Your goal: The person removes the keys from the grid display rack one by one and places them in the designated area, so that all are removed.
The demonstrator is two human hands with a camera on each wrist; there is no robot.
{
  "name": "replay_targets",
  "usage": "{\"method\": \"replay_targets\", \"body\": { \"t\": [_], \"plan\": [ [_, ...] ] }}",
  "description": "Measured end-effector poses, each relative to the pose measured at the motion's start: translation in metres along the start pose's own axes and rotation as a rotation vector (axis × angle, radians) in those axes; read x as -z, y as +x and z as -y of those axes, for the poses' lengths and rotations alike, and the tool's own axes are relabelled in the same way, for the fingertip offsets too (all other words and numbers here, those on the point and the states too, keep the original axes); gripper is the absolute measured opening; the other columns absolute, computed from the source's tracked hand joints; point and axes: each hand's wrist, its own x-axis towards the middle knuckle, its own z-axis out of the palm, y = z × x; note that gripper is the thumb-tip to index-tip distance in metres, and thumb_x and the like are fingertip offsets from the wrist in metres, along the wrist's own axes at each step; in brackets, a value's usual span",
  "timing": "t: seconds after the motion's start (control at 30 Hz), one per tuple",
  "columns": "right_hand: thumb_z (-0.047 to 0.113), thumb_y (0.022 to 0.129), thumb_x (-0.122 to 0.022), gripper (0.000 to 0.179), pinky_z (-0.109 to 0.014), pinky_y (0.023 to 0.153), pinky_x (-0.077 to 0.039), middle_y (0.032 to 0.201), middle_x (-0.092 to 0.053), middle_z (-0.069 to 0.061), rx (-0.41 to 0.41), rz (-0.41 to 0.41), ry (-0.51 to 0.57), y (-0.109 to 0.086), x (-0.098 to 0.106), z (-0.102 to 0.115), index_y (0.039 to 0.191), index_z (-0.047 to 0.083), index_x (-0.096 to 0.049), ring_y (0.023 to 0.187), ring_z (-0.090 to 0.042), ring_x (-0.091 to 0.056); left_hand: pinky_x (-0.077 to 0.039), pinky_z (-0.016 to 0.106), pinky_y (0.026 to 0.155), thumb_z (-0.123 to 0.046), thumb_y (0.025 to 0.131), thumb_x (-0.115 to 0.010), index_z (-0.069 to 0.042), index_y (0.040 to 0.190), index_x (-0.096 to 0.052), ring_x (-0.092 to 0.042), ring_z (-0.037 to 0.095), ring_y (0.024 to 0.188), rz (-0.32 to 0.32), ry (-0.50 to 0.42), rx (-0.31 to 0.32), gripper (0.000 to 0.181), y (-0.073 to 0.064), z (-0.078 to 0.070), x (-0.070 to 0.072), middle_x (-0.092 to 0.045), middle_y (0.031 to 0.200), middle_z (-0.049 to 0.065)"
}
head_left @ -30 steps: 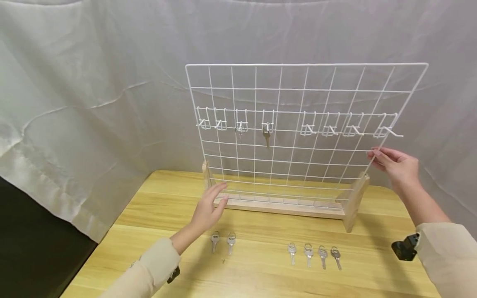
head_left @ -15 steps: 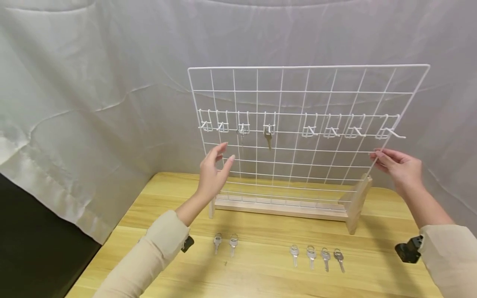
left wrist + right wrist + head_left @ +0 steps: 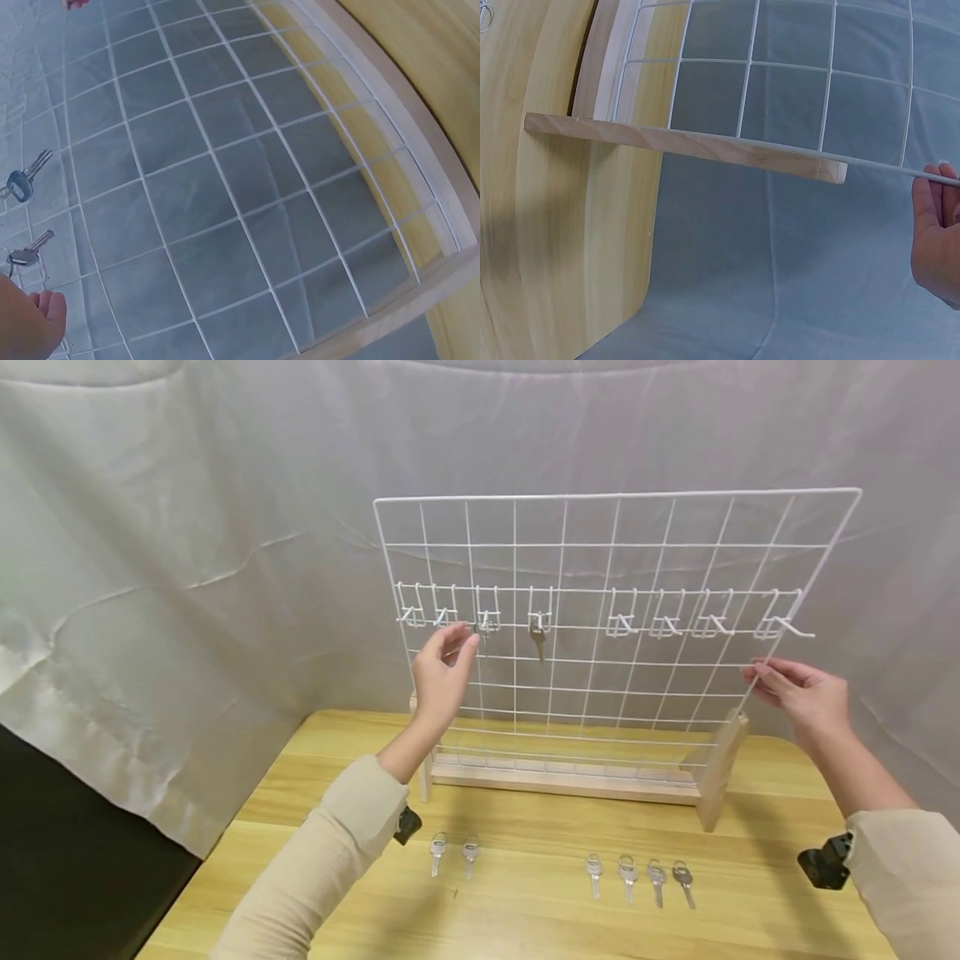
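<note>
A white wire grid rack (image 3: 592, 664) stands upright in a wooden base (image 3: 570, 785). My right hand (image 3: 810, 689) grips its right side wire between thumb and fingers, as the right wrist view also shows. My left hand (image 3: 441, 677) is raised at the hook row, fingers bent and thumb apart from them. Just beside its fingertips a key (image 3: 26, 256) hangs by its ring from the third hook (image 3: 487, 620); whether they touch is unclear. Another key (image 3: 537, 642) hangs on the fourth hook (image 3: 540, 610).
Two keys (image 3: 438, 852) lie on the wooden table (image 3: 525, 927) at front left, several more keys (image 3: 628, 877) in a row at front right. Other hooks (image 3: 622, 622) on the rack carry nothing. Grey cloth (image 3: 225, 527) hangs behind and at the left.
My left hand has risen from near the rack's base to the third hook's key, its thumb and fingers drawing closer together. My right hand keeps its grip on the side wire.
</note>
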Motion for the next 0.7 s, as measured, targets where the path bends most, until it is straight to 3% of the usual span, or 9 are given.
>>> {"method": "replay_targets", "body": {
  "t": [0.2, 0.37, 0.53, 0.7],
  "plan": [
    [0.0, 0.08, -0.067, 0.009, -0.019, 0.065, -0.058, 0.073, -0.073, -0.003, 0.022, 0.014, 0.015, 0.0, -0.001, -0.002, 0.082, 0.007, -0.073, 0.07, -0.01, -0.07, -0.056, 0.027, 0.085, -0.011, 0.086, -0.064, 0.003, 0.101, -0.067, -0.066, 0.027, 0.093, -0.025, 0.024, 0.074, 0.02, 0.005, -0.005, -0.004, -0.069, 0.103, 0.018],
    [0.001, 0.08, -0.067, 0.009, -0.019, 0.065, -0.057, 0.073, -0.073, -0.002, 0.034, 0.019, -0.003, 0.001, 0.0, -0.002, 0.082, 0.007, -0.073, 0.07, -0.009, -0.07, -0.057, 0.028, 0.082, -0.008, 0.085, -0.065, 0.004, 0.097, -0.068, -0.067, 0.029, 0.089, -0.038, 0.049, 0.09, 0.017, 0.006, -0.009, -0.008, -0.07, 0.099, 0.019],
    [0.001, 0.08, -0.068, 0.009, -0.019, 0.065, -0.057, 0.073, -0.073, -0.003, 0.019, 0.01, 0.008, -0.001, 0.001, -0.002, 0.082, 0.007, -0.073, 0.07, -0.01, -0.07, -0.058, 0.022, 0.069, -0.007, 0.085, -0.065, 0.004, 0.092, -0.069, -0.068, 0.029, 0.08, -0.062, 0.103, 0.096, 0.014, 0.006, -0.014, -0.01, -0.071, 0.091, 0.019],
    [0.001, 0.08, -0.067, 0.009, -0.019, 0.066, -0.057, 0.073, -0.073, -0.002, 0.011, 0.001, 0.001, 0.0, 0.0, -0.001, 0.083, 0.007, -0.073, 0.071, -0.01, -0.07, -0.057, 0.017, 0.063, -0.005, 0.086, -0.064, 0.006, 0.091, -0.069, -0.068, 0.029, 0.074, -0.043, 0.071, 0.126, 0.013, 0.008, -0.021, -0.008, -0.07, 0.088, 0.021]
  ]
}}
